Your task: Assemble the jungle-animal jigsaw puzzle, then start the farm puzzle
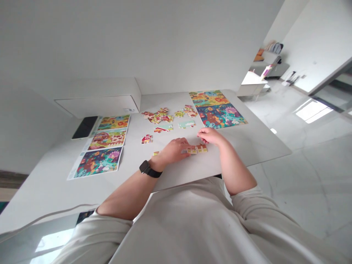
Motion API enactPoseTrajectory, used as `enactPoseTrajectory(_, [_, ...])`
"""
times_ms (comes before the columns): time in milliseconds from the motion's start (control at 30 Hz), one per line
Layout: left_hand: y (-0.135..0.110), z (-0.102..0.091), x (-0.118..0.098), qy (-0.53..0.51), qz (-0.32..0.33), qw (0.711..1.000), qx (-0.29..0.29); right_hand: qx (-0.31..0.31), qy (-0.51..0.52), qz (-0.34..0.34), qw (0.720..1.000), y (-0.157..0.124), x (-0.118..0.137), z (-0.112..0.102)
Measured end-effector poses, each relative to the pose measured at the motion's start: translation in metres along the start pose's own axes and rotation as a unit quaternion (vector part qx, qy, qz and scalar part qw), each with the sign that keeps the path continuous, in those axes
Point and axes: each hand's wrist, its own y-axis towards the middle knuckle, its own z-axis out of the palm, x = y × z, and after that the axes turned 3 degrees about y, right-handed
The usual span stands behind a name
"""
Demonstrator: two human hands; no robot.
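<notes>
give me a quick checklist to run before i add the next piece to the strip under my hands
1. Joined strip of pieces lies flat on the white table: ok.
2. Left hand rests on the strip's left end: ok.
3. Right hand has fingertips at the strip's right end: ok; whether it pinches a piece, cannot tell.
4. Loose pieces lie apart from the strip, further up the table: ok.
5. Reference sheet lies flat and uncovered to the left: ok.
6. Finished puzzles lie apart from the hands: ok.
</notes>
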Motion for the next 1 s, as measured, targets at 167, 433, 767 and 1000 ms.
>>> enactPoseTrajectory(167, [0.002,0.005,0.0,0.024,-0.005,1.0,0.006,0.04,-0.07,0.05,0.996,0.002,-0.005,0.002])
enactPoseTrajectory(433, [0.003,0.009,0.0,0.038,-0.01,0.999,0.006,0.078,-0.124,0.064,0.987,0.002,-0.008,0.004])
enactPoseTrajectory(767, [0.002,0.008,-0.006,0.067,-0.02,0.997,0.013,0.075,-0.162,0.033,0.983,0.004,-0.012,0.002])
enactPoseTrajectory(1000, [0.002,0.005,-0.011,0.079,-0.019,0.997,0.02,0.08,-0.204,0.019,0.975,0.003,-0.011,0.002])
